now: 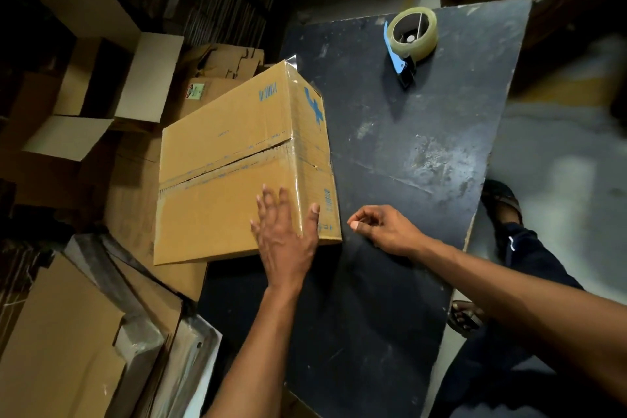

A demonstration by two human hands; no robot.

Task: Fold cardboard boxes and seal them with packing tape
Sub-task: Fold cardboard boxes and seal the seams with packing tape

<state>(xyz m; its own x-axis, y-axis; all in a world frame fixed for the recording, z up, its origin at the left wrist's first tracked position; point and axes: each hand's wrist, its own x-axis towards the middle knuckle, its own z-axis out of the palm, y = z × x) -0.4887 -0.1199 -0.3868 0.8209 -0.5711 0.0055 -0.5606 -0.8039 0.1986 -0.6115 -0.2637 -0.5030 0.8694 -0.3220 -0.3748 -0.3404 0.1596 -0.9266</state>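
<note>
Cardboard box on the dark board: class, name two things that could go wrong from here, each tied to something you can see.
1. The cardboard box overhangs the dark board's left edge; a push from the flat left hand might tip it onto the piled cartons.
2. The flap seam looks gapped under its tape, so it may split open.
3. The tape dispenser lies far from the right hand, making re-taping awkward.
</note>
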